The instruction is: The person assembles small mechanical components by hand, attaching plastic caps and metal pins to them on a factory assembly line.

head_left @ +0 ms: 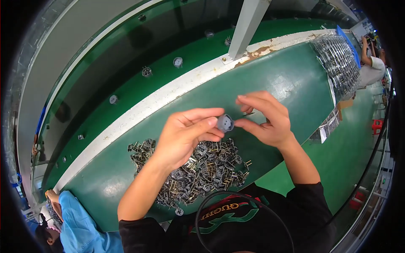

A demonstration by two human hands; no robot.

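Observation:
My left hand (185, 134) pinches a small round grey plastic plug part (225, 122) between thumb and fingers. Small holes show in the face of this part, which is tilted up and to the right. Close by on the right is my right hand (270, 120), its thumb tip beside the grey part; I cannot tell whether they touch. Its index finger and thumb are spread apart, with the fingertips slightly blurred. A tiny dark piece (249, 113) shows by those fingers, too small to name. Below both hands, a pile of plug inserts with metal prongs (211, 162) lies on the green table (101, 177).
Beyond a white ledge (143, 101), a green conveyor belt (126, 114) carries scattered round parts (178, 62). A metal post (249, 29) stands on the ledge. Stacked clear trays (339, 65) sit at the table's right end. A co-worker in blue (82, 223) is at lower left.

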